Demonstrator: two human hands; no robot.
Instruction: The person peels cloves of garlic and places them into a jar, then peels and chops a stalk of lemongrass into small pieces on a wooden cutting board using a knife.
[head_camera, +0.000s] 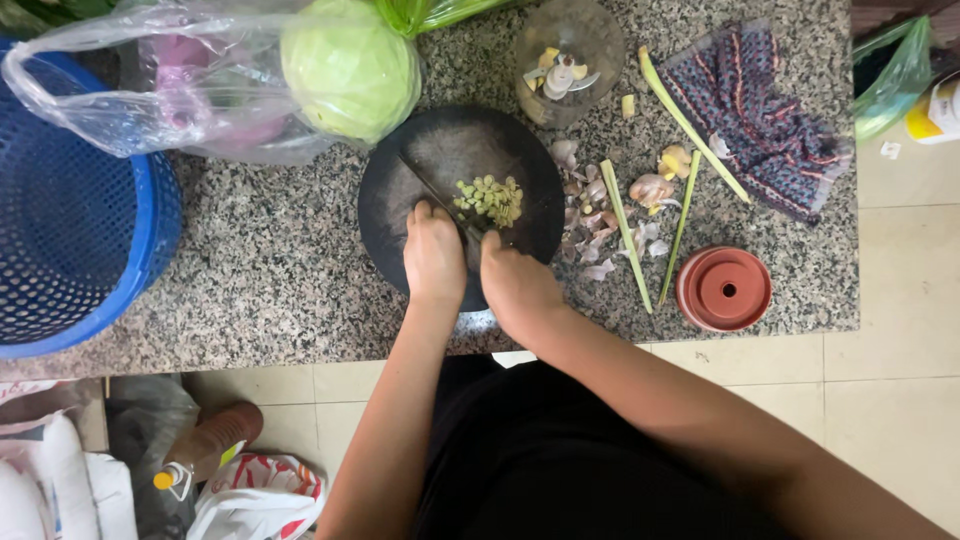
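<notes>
A round black cutting board (395, 200) lies on the speckled granite counter (270, 270). A small heap of pale green chopped pieces (490, 199) sits on the board. My right hand (515, 283) grips the handle of a dark knife (435, 193), whose blade runs up-left across the board beside the heap. My left hand (433, 252) rests with fingers curled on the board, next to the blade, just left of the chopped pieces.
Lemongrass stalks (625, 232), garlic cloves and skins (652, 188) lie right of the board. A clear chopper bowl (568, 60), green cabbage (350, 68), plastic bag (130, 90), blue basket (70, 230), patterned cloth (765, 110) and terracotta lid (724, 288) surround it. Bags crowd the floor.
</notes>
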